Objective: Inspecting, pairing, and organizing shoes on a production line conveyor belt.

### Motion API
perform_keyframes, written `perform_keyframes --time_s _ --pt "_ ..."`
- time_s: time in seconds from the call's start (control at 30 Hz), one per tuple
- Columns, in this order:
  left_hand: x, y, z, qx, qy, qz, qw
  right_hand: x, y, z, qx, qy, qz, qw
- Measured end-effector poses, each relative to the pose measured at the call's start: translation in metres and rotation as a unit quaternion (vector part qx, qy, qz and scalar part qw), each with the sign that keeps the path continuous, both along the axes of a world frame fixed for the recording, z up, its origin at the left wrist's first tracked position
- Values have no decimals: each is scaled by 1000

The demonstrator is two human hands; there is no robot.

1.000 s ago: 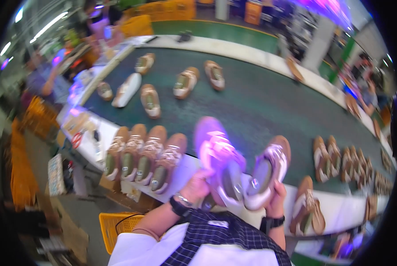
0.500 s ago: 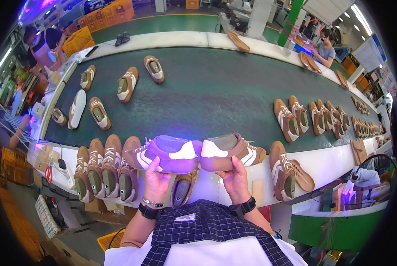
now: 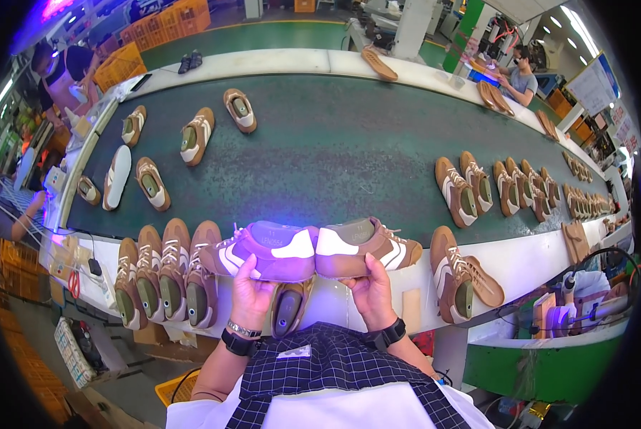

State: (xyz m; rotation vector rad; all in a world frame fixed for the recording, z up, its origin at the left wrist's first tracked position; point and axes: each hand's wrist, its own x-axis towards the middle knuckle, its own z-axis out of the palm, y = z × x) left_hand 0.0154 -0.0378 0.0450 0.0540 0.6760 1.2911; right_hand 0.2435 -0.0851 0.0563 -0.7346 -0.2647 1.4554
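Left hand (image 3: 251, 294) fingers pinching left shoe (image 3: 263, 252), right hand (image 3: 371, 289) fingers pinching right shoe (image 3: 367, 247); heels touching above surface (image 3: 528, 259).

left wrist: black watch, thin bracelet | right wrist: black watch | torso: navy-white checked apron over white top
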Motion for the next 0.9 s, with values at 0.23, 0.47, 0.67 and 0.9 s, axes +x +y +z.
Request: perform_keyframes --time_s 0.23,0.47,0.67,0.9 --pt "1 0 2 -2 7 -4 1000 0 0 -1 -24 -10 -3 1000" --pt "4 0 5 7 16 -5 1000 -3 -1 -5 -12 -29 -17 999" --pt "2 0 -1 1 -2 -8 1000 -3 -2 -3 -11 -27 -21 999" --pt "3 1 -3 -5 0 0 1000 -4 -2 -1 -16 -18 -28 999"
